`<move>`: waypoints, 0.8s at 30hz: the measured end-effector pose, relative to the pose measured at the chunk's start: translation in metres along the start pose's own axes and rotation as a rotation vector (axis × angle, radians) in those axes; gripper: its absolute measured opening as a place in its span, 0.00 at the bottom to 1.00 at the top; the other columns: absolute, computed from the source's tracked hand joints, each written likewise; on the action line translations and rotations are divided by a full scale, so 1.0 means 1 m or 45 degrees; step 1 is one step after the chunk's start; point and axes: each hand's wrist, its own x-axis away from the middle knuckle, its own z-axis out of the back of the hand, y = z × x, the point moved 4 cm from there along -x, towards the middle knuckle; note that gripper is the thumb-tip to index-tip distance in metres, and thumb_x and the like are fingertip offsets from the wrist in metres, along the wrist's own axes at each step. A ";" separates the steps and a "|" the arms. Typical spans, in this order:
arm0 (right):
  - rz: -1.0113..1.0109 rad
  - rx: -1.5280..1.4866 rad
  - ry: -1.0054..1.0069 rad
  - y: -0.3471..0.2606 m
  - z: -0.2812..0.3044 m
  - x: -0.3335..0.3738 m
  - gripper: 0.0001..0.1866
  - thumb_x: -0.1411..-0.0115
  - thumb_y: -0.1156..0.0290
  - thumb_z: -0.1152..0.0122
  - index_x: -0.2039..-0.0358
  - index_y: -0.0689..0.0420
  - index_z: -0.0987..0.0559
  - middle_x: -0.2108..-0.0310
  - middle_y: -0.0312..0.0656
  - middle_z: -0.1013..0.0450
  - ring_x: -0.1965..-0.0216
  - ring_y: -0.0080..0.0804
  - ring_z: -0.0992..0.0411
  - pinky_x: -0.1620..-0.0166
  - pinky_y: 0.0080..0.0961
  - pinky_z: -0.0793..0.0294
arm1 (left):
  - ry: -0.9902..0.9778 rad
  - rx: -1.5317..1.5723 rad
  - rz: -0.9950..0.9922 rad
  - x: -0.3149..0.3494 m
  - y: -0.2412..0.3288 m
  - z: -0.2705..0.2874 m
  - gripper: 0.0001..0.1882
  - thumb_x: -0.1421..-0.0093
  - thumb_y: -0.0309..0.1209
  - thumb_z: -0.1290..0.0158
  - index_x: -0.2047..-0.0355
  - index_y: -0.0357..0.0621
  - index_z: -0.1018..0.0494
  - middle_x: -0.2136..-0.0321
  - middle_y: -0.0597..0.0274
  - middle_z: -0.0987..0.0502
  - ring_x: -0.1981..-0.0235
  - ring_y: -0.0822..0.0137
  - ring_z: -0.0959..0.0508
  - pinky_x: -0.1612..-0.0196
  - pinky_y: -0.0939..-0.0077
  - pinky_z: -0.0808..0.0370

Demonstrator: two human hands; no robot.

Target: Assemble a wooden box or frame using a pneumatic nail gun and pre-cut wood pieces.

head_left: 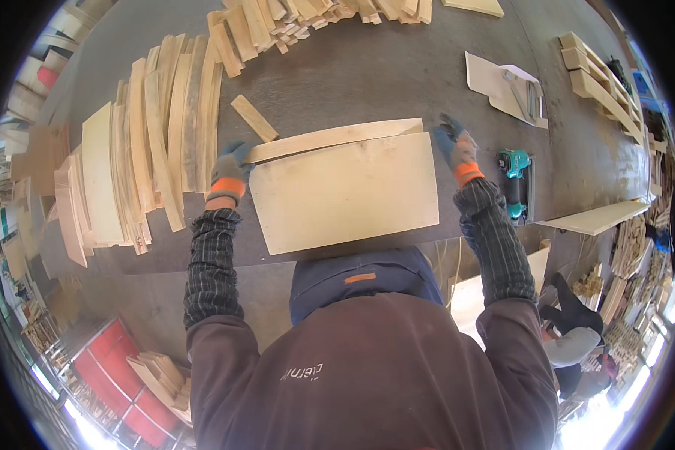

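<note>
Head view: strip [336, 138] already along panel [345, 196], fixing unclear; left hand [233, 169] at strip, grip unclear; right hand [457, 148], fingers apart

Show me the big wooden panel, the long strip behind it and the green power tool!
Big wooden panel [345, 195]: head view, middle of its flat face.
Long strip [334, 138]: head view, middle of its length.
Green power tool [513, 186]: head view, dark middle of its body.

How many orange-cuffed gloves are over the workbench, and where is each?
2. The left glove is at the left end of the wooden strip; the right glove is right of the wooden panel. Any underneath would be hidden.
</note>
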 end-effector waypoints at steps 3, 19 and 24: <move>-0.024 0.096 -0.019 0.015 -0.009 -0.019 0.24 0.35 0.64 0.33 0.40 0.59 0.22 0.49 0.48 0.19 0.48 0.34 0.21 0.45 0.30 0.23 | -0.019 -0.048 0.030 -0.008 0.009 0.003 0.24 0.43 0.23 0.37 0.44 0.46 0.21 0.41 0.46 0.23 0.43 0.42 0.22 0.41 0.59 0.23; 0.030 0.594 -0.056 0.005 -0.041 -0.030 0.22 0.32 0.57 0.40 0.42 0.53 0.19 0.50 0.51 0.18 0.49 0.46 0.19 0.46 0.37 0.22 | 0.281 0.846 0.887 0.031 -0.032 -0.038 0.18 0.35 0.31 0.37 0.47 0.38 0.18 0.58 0.61 0.15 0.61 0.69 0.18 0.57 0.76 0.22; 0.092 0.705 0.072 0.017 -0.038 -0.030 0.22 0.33 0.55 0.39 0.45 0.53 0.18 0.55 0.51 0.17 0.54 0.46 0.18 0.49 0.38 0.21 | 0.289 1.061 0.921 0.037 -0.024 -0.039 0.16 0.36 0.30 0.37 0.48 0.39 0.18 0.62 0.63 0.16 0.69 0.73 0.20 0.68 0.79 0.24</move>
